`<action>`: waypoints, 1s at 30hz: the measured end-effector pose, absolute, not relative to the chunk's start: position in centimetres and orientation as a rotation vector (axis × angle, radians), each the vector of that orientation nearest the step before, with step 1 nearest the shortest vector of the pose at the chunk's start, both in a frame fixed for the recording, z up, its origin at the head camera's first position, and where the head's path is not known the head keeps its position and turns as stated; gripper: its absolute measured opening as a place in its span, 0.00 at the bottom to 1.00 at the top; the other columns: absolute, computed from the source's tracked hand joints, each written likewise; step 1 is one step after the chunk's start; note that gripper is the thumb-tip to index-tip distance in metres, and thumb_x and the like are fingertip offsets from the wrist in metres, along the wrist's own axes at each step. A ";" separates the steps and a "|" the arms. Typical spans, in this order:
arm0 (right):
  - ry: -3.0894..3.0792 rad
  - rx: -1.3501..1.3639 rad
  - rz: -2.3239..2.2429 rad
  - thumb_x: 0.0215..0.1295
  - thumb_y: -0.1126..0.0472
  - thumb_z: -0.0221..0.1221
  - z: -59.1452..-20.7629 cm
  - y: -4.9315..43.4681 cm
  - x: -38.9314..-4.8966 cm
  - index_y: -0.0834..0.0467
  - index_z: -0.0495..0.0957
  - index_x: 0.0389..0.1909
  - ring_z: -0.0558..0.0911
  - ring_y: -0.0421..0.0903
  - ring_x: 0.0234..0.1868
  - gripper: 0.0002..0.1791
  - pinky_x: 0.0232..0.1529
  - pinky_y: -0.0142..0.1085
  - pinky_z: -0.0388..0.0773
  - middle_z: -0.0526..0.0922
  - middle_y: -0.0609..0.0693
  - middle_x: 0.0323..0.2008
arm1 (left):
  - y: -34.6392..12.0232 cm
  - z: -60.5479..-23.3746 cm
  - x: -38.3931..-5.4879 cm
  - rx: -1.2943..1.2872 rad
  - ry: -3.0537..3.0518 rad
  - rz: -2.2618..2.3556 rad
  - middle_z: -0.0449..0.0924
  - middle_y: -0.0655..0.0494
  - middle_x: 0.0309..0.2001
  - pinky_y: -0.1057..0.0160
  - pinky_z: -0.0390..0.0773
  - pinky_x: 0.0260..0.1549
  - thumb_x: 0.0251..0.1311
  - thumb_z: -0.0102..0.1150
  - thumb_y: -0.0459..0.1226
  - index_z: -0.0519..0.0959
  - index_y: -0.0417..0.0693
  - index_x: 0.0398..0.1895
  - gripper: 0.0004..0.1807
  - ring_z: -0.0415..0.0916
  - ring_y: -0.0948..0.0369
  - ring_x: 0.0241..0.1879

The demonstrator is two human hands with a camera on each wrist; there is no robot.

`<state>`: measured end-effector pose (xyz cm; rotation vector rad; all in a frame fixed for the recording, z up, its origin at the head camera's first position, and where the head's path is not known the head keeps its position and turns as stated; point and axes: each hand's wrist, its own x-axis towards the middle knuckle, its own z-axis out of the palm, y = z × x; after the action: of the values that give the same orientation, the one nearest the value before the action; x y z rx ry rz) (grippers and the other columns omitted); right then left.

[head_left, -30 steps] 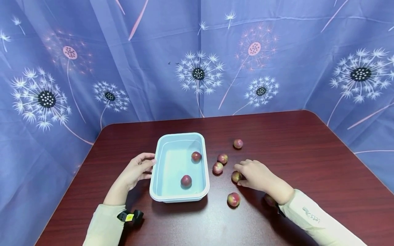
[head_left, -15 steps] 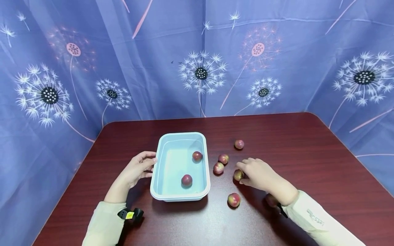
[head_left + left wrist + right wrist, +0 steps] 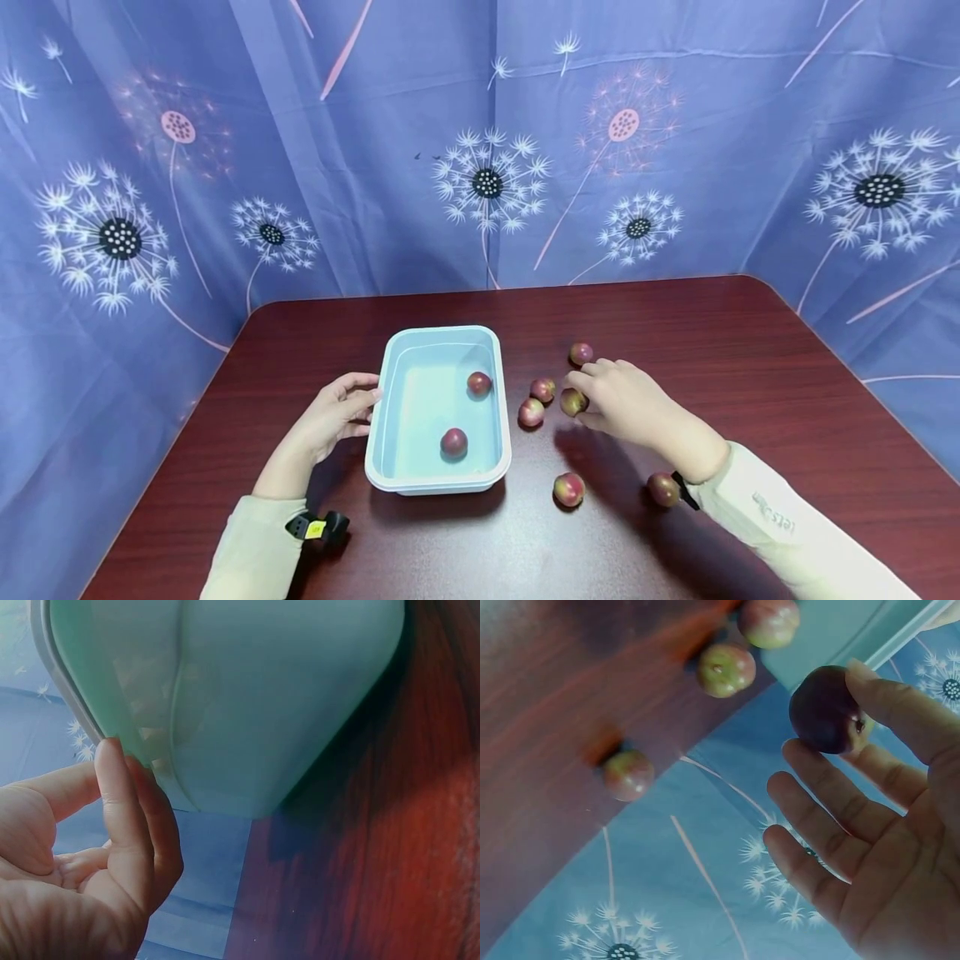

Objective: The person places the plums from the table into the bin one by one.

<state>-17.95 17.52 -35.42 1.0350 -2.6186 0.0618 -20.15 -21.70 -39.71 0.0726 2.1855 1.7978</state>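
My left hand [image 3: 337,417] holds the near-left side of a light blue plastic basin [image 3: 378,450], with fingertips at its rim; in the left wrist view the fingers [image 3: 120,802] bend up to that rim. Two dark red plums lie inside, one toward the right wall [image 3: 479,383] and one nearer the front [image 3: 453,443]. My right hand [image 3: 626,404] pinches a plum [image 3: 826,710] between thumb and fingertips, raised above the table right of the basin. In the right wrist view the other fingers spread loosely below this plum.
Two plums, a red one [image 3: 543,389] and a paler one [image 3: 531,412], sit by the basin's right side. Another plum [image 3: 581,353] lies farther back, one [image 3: 569,489] nearer the front, and one [image 3: 663,489] beside the right wrist. A dandelion-print curtain [image 3: 375,167] surrounds the dark red table [image 3: 750,358].
My right hand has picked a plum up off the table and moved it slightly away from me. The plum near the right wrist shows more fully. My left hand stays on the basin.
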 end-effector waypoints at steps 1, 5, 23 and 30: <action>-2.613 1.034 0.064 0.40 0.57 0.75 -35.3 17.4 -18.0 0.54 0.75 0.31 0.74 0.46 0.27 0.20 0.26 0.38 0.68 0.71 0.43 0.23 | -21.7 -39.7 -20.2 0.073 2.184 1.798 0.79 0.63 0.33 0.67 0.80 0.31 0.68 0.51 0.39 0.59 0.33 0.64 0.27 0.76 0.67 0.30; -2.586 1.038 0.095 0.41 0.59 0.74 -34.5 16.8 -18.2 0.54 0.76 0.33 0.75 0.46 0.29 0.19 0.27 0.39 0.69 0.72 0.44 0.24 | -21.7 -39.7 -20.1 0.075 2.187 1.796 0.79 0.63 0.33 0.67 0.80 0.31 0.68 0.51 0.39 0.59 0.33 0.64 0.27 0.76 0.67 0.30; -2.522 1.086 0.166 0.42 0.59 0.72 -32.0 13.6 -19.2 0.55 0.78 0.37 0.74 0.47 0.29 0.18 0.32 0.39 0.70 0.74 0.44 0.25 | -21.7 -39.7 -20.2 0.068 2.199 1.799 0.79 0.64 0.33 0.67 0.80 0.31 0.68 0.51 0.39 0.60 0.33 0.63 0.27 0.77 0.67 0.29; -2.543 1.114 0.155 0.44 0.58 0.72 -31.9 11.7 -19.5 0.54 0.78 0.37 0.75 0.47 0.31 0.18 0.34 0.39 0.70 0.75 0.44 0.26 | -21.7 -39.9 -20.2 0.067 2.194 1.800 0.80 0.63 0.33 0.68 0.80 0.30 0.68 0.51 0.38 0.60 0.33 0.64 0.27 0.77 0.66 0.29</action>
<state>-19.55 11.68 -31.86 1.1141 -2.5429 0.1546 -20.23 -21.69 -39.91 0.0666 2.1935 1.7998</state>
